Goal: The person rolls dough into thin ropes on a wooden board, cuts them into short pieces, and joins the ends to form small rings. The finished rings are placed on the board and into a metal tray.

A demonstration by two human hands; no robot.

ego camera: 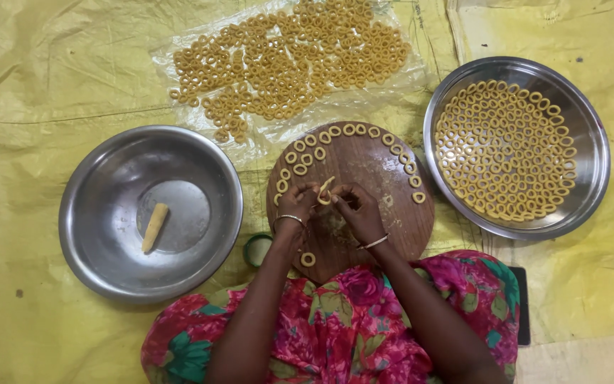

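My left hand and my right hand meet over a round wooden board. Together they pinch a thin strip of yellow dough, curled between the fingertips. Small dough rings line the board's far rim, and one ring lies near its front edge. Both wrists wear thin bangles.
A steel bowl on the left holds one dough roll. A steel plate on the right is filled with several rings. More rings are spread on clear plastic at the back. A yellow sheet covers the floor. A small green lid sits by the board.
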